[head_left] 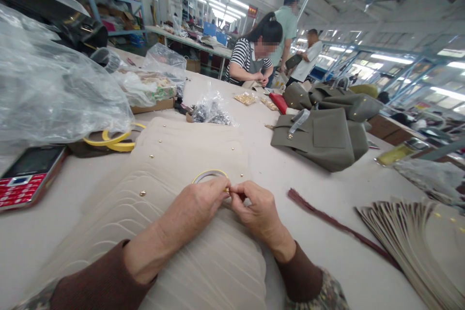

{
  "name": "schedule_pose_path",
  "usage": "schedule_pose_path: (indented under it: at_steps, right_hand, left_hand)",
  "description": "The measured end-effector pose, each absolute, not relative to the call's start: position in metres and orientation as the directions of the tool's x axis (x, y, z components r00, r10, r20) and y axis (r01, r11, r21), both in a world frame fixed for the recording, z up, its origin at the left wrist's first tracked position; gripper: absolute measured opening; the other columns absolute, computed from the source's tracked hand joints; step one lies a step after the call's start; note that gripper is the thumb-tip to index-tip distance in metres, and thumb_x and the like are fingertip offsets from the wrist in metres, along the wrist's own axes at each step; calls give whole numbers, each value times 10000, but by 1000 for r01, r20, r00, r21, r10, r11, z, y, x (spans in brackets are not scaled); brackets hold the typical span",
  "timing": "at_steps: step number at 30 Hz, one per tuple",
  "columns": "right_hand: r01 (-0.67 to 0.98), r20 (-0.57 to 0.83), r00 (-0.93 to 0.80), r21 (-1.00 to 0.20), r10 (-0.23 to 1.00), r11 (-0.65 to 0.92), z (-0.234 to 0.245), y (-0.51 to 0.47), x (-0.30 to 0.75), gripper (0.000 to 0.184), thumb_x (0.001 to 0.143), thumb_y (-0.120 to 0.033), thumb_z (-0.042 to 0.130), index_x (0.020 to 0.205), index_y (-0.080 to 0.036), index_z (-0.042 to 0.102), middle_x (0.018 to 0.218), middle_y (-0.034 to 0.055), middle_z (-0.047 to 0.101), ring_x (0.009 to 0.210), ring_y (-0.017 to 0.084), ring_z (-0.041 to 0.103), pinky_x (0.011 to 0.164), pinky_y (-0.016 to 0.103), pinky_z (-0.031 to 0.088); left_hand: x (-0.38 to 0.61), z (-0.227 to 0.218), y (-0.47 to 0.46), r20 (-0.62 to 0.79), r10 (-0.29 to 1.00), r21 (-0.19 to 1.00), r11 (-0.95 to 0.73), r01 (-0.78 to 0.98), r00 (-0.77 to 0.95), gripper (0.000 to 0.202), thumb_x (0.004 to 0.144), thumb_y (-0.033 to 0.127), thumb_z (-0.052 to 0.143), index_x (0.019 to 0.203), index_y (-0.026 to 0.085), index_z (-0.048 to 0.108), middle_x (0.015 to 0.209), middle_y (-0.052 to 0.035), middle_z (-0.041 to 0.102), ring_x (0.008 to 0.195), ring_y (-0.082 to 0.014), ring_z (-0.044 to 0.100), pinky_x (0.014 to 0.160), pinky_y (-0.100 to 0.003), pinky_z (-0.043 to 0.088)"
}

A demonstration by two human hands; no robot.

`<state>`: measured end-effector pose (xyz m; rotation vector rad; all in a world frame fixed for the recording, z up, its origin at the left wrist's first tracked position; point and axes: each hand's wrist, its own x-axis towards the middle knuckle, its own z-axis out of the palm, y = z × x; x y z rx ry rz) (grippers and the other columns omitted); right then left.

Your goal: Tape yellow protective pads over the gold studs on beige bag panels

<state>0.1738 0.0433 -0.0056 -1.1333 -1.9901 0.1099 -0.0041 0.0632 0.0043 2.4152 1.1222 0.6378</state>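
My left hand (pixel 199 206) and my right hand (pixel 254 208) meet over a stack of beige leather pieces (pixel 174 189) with small gold studs. Both hands are closed in a pinch on a thin yellow tape roll (pixel 209 174), whose ring shows just above my fingers. The fingertips touch each other at the ring's lower edge. Brown sleeves cover both wrists.
A red phone (pixel 29 174) lies at the left, near more yellow tape rolls (pixel 114 139) and clear plastic bags (pixel 54 87). Olive-green bags (pixel 319 138) sit at the right, with a fanned stack of cards (pixel 417 242) and a dark red strip (pixel 334 223). Other people work at the table's far end.
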Motion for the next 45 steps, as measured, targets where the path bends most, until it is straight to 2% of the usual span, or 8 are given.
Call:
schedule_pose_path:
  at_steps: [3, 5, 9, 14, 18, 28, 39, 45]
  right_hand:
    - [688, 612, -219, -455, 760, 565, -5, 43, 173, 162, 785, -94, 530, 771, -144, 684, 634, 31, 643, 568, 132, 586, 576, 241, 447]
    - [659, 542, -133, -577, 830, 483, -3, 41, 170, 153, 775, -119, 543, 758, -145, 693, 639, 30, 656, 560, 128, 587, 568, 237, 450]
    - [403, 127, 54, -910, 990, 94, 1, 40, 161, 139, 757, -225, 583, 705, -142, 681, 504, -15, 598, 429, 103, 524, 433, 206, 400]
    - [125, -138, 114, -980, 984, -152, 2, 49, 157, 164, 685, -304, 641, 654, -143, 642, 470, -31, 576, 379, 104, 521, 396, 214, 433]
    - [106, -145, 251, -979, 957, -176, -5, 60, 177, 208, 651, -349, 681, 633, -148, 630, 485, -29, 574, 377, 104, 511, 394, 225, 437]
    - [360, 63, 163, -933, 985, 1, -23, 68, 200, 258, 784, -390, 636, 802, -140, 697, 646, 29, 669, 576, 144, 581, 591, 265, 475]
    - [457, 5, 49, -889, 999, -17, -12, 61, 196, 153, 755, -270, 594, 757, -151, 690, 618, 6, 659, 552, 129, 581, 559, 241, 457]
    - [192, -138, 118, -968, 983, -159, -15, 64, 201, 259, 693, -385, 694, 761, -136, 668, 582, 18, 664, 461, 112, 578, 489, 233, 483]
  left_hand:
    - [-2, 6, 62, 258, 794, 535, -591, 603, 550, 145, 958, 218, 419, 842, 205, 505, 768, 10, 595, 719, -157, 578, 644, -263, 390]
    - [-1, 7, 62, 270, 800, 530, -588, 611, 536, 174, 949, 198, 419, 787, 206, 480, 730, 20, 562, 679, -146, 544, 624, -259, 372]
    - [-2, 8, 61, 289, 790, 488, -607, 627, 540, 171, 929, 159, 408, 774, 208, 462, 726, 19, 535, 670, -145, 521, 624, -257, 367]
    - [-2, 7, 57, 366, 747, 460, -663, 590, 555, 178, 939, 158, 378, 792, 210, 464, 725, 16, 541, 657, -139, 509, 616, -251, 363]
    - [-1, 5, 55, 412, 688, 434, -724, 536, 597, 166, 964, 173, 361, 861, 205, 487, 773, 9, 578, 697, -137, 536, 642, -249, 380]
    - [-2, 5, 66, 111, 759, 156, -651, 743, 642, 150, 960, 186, 403, 928, 193, 549, 894, -48, 635, 850, -232, 552, 771, -377, 423]
    - [-7, 7, 69, 192, 751, 333, -655, 678, 632, 162, 962, 171, 353, 909, 181, 505, 833, -27, 591, 753, -184, 549, 690, -316, 432]
    - [-8, 4, 72, 171, 783, 339, -617, 710, 598, 155, 948, 156, 393, 1027, 182, 525, 957, -59, 624, 927, -205, 570, 790, -326, 457]
